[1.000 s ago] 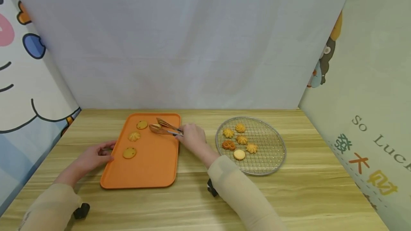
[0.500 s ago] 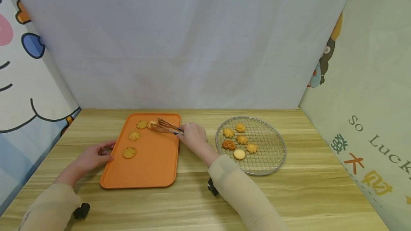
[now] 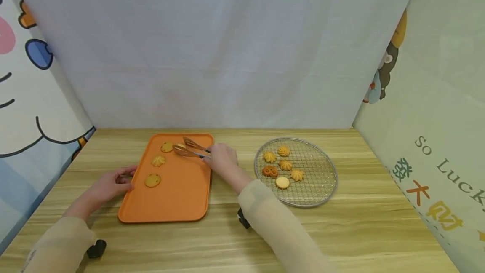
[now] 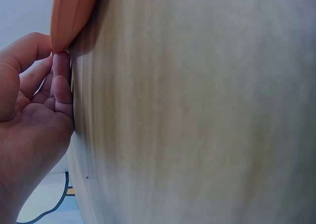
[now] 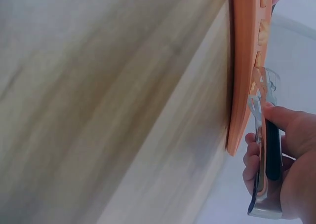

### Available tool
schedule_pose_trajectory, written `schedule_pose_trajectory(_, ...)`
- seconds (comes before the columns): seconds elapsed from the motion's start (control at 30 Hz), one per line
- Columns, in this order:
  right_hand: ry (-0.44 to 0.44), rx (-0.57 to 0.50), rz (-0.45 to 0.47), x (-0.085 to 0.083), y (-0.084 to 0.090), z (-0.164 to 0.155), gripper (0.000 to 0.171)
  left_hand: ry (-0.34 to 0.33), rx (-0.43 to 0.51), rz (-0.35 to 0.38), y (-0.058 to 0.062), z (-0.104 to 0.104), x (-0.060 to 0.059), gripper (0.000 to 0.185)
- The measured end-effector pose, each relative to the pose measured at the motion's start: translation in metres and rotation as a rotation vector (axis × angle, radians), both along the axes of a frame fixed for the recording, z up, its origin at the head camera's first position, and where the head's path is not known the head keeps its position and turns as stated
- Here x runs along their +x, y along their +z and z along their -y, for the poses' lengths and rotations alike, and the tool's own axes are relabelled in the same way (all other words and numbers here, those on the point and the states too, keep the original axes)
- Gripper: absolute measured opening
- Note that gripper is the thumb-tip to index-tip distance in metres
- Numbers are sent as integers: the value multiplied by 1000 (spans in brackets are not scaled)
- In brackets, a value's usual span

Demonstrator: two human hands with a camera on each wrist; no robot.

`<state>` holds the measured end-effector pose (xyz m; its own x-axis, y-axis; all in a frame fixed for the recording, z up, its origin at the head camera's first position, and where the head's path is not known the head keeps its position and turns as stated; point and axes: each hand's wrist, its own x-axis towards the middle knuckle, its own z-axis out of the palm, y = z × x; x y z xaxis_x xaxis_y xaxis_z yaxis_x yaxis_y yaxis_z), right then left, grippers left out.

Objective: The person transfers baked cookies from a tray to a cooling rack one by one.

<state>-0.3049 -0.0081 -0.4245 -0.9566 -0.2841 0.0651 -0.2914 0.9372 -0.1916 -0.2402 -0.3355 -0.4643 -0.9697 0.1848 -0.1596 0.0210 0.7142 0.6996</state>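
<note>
My left hand [image 3: 110, 186] holds the left edge of an orange tray [image 3: 174, 197]; in the left wrist view its thumb and fingertips meet at the tray's rim [image 4: 74, 17]. Over the tray's far right side, my right hand [image 3: 224, 159] grips tongs [image 3: 184, 151] with dark handles and clear tips. The tong tips stand apart, and a pale cookie [image 3: 181, 145] shows between them, beside a chip-dotted round cookie [image 3: 166, 147]. Farther down the tray's left side lie a ridged cookie [image 3: 158, 161] and another dotted round cookie [image 3: 153, 180].
A round wire rack [image 3: 314, 180] with a metal rim sits to the right. On its left half are several ridged cookies [image 3: 297, 175], a pretzel-shaped cookie [image 3: 270, 171] and a plain round one [image 3: 282, 183]. A pale curtain [image 3: 227, 54] closes off the table's back.
The tongs moved slightly left and their tips have parted. The cookie, between them earlier, now lies near the far dotted cookie. My left hand has kept its place.
</note>
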Motion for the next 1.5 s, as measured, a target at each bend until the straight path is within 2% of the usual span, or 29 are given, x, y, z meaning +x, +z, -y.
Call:
schedule_pose_trajectory(0.23,-1,-7,-27,1,-2,2,28,-4,16,-3,-1,1,0,68)
schedule_pose_trajectory(0.63,11,-59,-15,0,-3,-12,27,-11,15,-5,0,1,1,67)
schedule_pose_trajectory(1.07,68,-125,-24,3,11,-33,20,-5,14,-8,1,-2,2,67)
schedule_pose_trajectory(1.3,99,-104,-19,3,21,-46,31,-4,24,-10,2,-2,3,66)
schedule_pose_trajectory(1.5,128,-113,-41,4,30,-58,33,-3,31,-8,1,-2,2,66)
